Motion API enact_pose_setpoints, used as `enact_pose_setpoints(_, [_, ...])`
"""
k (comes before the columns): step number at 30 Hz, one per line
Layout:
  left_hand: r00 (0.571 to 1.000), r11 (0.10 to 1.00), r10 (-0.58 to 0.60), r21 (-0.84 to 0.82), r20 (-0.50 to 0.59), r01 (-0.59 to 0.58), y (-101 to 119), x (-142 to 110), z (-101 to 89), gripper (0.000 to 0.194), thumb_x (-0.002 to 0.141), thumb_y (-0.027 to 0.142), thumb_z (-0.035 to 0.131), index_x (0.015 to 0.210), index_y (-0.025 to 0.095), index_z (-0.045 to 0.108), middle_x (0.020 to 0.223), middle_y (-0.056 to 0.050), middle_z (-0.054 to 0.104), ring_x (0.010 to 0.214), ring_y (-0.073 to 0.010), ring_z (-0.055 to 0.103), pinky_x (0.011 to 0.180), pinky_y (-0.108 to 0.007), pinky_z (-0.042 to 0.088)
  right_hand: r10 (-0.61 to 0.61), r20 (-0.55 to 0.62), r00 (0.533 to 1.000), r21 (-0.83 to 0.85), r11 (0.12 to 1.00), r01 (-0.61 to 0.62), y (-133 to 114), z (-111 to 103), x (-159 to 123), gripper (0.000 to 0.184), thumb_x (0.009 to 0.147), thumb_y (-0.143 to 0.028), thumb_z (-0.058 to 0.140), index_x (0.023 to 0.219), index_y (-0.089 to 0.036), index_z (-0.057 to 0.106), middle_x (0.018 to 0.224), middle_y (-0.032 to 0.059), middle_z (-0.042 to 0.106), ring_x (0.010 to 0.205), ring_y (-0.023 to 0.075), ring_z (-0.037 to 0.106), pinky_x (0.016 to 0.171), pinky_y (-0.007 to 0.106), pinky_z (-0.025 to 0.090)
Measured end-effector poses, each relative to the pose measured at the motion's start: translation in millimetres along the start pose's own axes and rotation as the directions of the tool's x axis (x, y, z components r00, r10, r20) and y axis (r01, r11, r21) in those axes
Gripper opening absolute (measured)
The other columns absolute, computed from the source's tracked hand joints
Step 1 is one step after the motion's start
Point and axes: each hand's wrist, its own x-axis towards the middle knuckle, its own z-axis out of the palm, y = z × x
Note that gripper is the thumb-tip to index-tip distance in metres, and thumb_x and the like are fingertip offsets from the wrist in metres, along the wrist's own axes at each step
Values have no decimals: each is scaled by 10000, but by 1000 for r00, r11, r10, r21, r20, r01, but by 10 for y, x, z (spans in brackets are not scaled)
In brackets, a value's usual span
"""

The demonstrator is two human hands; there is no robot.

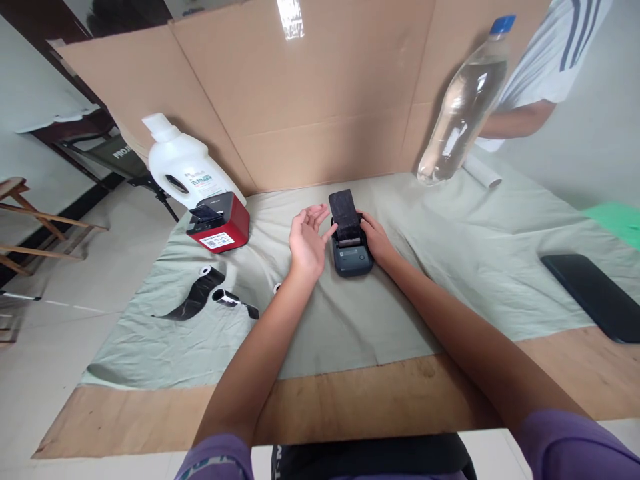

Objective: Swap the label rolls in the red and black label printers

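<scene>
A small dark portable label printer point(353, 262) lies on the cloth in front of me. From its far end a wide black strip point(343, 212) sticks up and away from me. My right hand point(376, 239) grips the printer along its right side, fingers partly hidden behind it. Just left of the printer is my left hand point(309, 245), palm turned up and fingers apart, holding nothing; its thumb is close to the black strip, and I cannot tell whether they touch. A small white-ended roll point(277, 287) shows partly behind my left forearm.
At left sit a red-and-black printer point(220, 223), a white detergent jug point(185, 163), a black roll with its tail unrolled point(197, 293) and a shiny black roll point(227, 298). On the right are a water bottle point(463, 110), a white tube point(483, 171), a phone point(597, 293) and another person's arm point(523, 120).
</scene>
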Motion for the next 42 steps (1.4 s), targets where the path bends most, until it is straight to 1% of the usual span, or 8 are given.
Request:
enact_pose_setpoints(7, [1000, 993, 2, 117, -10, -1, -54, -3, -27, 283, 927, 452, 456, 886, 222, 615, 1334, -90, 642, 1371, -266, 513, 1059, -447, 461, 118, -69, 991, 144, 984, -108, 20, 26, 66, 412, 797, -508, 597, 1075, -212, 661, 1119, 57, 720, 1073, 234, 633, 1016, 395, 457])
enact_pose_setpoints(13, [996, 993, 23, 117, 82, -32, -170, 9, -36, 281, 950, 434, 439, 907, 229, 625, 1273, -74, 639, 1227, -223, 565, 923, -352, 525, 108, -131, 985, 60, 993, -101, 17, 35, 70, 390, 770, -592, 638, 911, -231, 595, 936, 29, 652, 920, 204, 589, 925, 365, 451])
enact_pose_setpoints(17, [993, 994, 8, 104, 118, -20, -188, -2, -37, 330, 947, 496, 486, 796, 225, 598, 917, -33, 645, 896, -172, 605, 857, -322, 549, 112, -172, 979, -28, 993, -118, 15, -5, 66, 436, 727, -622, 689, 783, -259, 455, 761, -31, 507, 763, 171, 494, 781, 324, 435])
enact_pose_setpoints(20, [974, 993, -6, 113, 228, -20, -189, -10, -41, 535, 965, 563, 473, 565, 209, 478, 580, 15, 445, 593, -127, 479, 834, -321, 554, 112, -66, 991, -49, 992, -116, -18, -50, 69, 441, 705, -592, 713, 729, -255, 429, 696, -47, 438, 704, 155, 451, 697, 291, 413])
enact_pose_setpoints(25, [903, 977, -27, 203, 429, -67, -199, -25, -81, 715, 968, 701, 398, 428, 235, 341, 426, 48, 260, 451, -113, 313, 886, -403, 549, 219, 24, 975, 125, 967, -221, -100, -119, 100, 366, 667, -530, 701, 736, -244, 484, 710, -34, 507, 687, 148, 513, 664, 280, 431])
enact_pose_setpoints(31, [689, 812, -116, 468, 715, -348, -49, -97, -76, 694, 852, 796, 511, 447, 241, 414, 462, 40, 337, 491, -130, 317, 1025, -416, 478, 147, -49, 988, -129, 980, -152, -269, -309, 151, 285, 683, -485, 697, 656, -222, 590, 634, -30, 498, 646, 149, 468, 651, 305, 414])
enact_pose_setpoints(36, [447, 609, -172, 452, 878, -652, 13, -358, 90, 578, 961, 535, 500, 494, 222, 369, 485, 42, 337, 501, -129, 326, 977, -354, 460, 62, 148, 987, -366, 931, -4, -480, -384, 126, 306, 750, -500, 680, 677, -203, 687, 578, -29, 504, 605, 140, 434, 615, 305, 352])
enact_pose_setpoints(42, [145, 542, -221, 245, 965, -804, -621, -747, 109, 579, 952, 534, 566, 505, 215, 380, 511, -5, 510, 549, -147, 454, 667, -332, 397, 87, 316, 945, -739, 647, 188, -554, -230, 238, 105, 718, -283, 689, 706, -244, 786, 743, 44, 712, 724, 214, 606, 691, 345, 425])
